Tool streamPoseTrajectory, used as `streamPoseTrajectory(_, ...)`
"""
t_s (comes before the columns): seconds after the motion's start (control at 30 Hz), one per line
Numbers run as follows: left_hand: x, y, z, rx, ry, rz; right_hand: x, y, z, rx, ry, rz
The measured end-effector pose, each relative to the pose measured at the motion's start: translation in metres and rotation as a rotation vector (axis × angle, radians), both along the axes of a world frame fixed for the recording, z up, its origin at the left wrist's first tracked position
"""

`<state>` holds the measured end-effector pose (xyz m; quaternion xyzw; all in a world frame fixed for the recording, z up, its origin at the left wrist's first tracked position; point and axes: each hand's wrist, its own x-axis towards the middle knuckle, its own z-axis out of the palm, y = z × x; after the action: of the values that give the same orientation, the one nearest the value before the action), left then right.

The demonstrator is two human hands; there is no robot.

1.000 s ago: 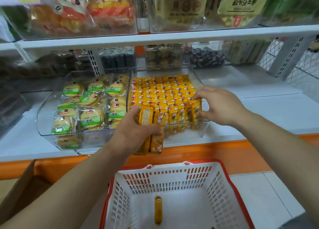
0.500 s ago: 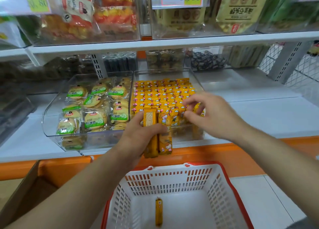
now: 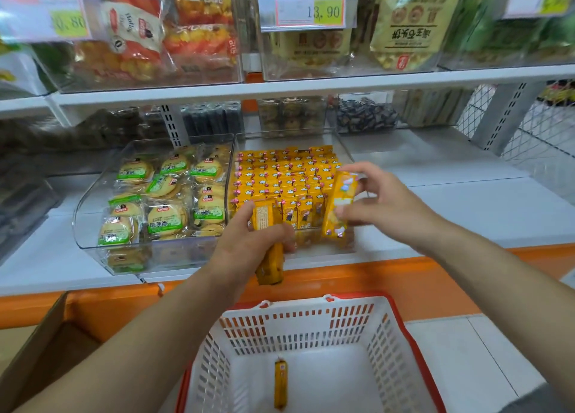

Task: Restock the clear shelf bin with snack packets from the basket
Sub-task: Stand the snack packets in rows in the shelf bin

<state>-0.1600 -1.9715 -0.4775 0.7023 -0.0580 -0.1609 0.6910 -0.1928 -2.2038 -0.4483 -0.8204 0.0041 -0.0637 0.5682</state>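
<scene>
Left hand point(image 3: 249, 244) gripped a stack of yellow snack packets point(image 3: 268, 248); right hand point(image 3: 382, 201) pinched one yellow packet point(image 3: 337, 207) above the clear bin point(image 3: 345, 151).

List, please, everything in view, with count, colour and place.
right bin: one, clear, lower shelf
stocked packets: many, yellow, in right bin
left bin: one, clear, beside it
biscuit packs: many, green-labelled, left bin
other snacks: many, mixed colours, upper bins
price tags: three, pinkish, upper shelf
basket: one, white, red rim, below shelf
loose packet: one, yellow, basket floor
box: one, brown, bottom left
left hand: grips packet stack, yellow, bin front
right hand: pinches raised packet, yellow, above bin
</scene>
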Motion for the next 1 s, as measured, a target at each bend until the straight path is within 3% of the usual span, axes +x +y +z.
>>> streamPoseTrajectory(0.13, 0.003, 0.000, -0.001, 0.056, 0.026, -0.012, 0.022, -0.013, -0.008, -0.220, -0.189, -0.164)
streamPoseTrajectory(0.23, 0.005, 0.002, -0.004, 0.063, 0.055, -0.026, 0.040, -0.011, -0.017, -0.412, -0.250, -0.124)
streamPoseTrajectory(0.43, 0.010, 0.007, -0.008, 0.047, 0.087, -0.036, 0.063, -0.008, -0.033, -1.140, -0.210, 0.030)
streamPoseTrajectory(0.63, 0.013, 0.014, -0.010, 0.014, 0.095, -0.031, 0.070, -0.007, -0.031, -1.371, -0.133, 0.089)
streamPoseTrajectory(0.7, 0.013, 0.016, -0.009, 0.002, 0.096, -0.043, 0.067, -0.007, -0.024, -1.358, -0.118, 0.077)
streamPoseTrajectory(0.77, 0.012, 0.017, -0.009, -0.004, 0.096, -0.053, 0.059, -0.004, -0.016, -1.221, -0.168, 0.022)
streamPoseTrajectory(0.83, 0.010, 0.017, -0.009, -0.003, 0.090, -0.054, 0.046, 0.005, -0.012, -0.885, -0.221, -0.013)
streamPoseTrajectory(0.93, 0.005, 0.012, -0.006, -0.007, 0.071, -0.058, 0.022, 0.034, -0.013, -0.296, -0.105, 0.083)
streamPoseTrajectory(1.0, 0.000, 0.006, -0.003, -0.016, 0.058, -0.036, 0.013, 0.048, -0.017, -0.192, -0.010, 0.151)
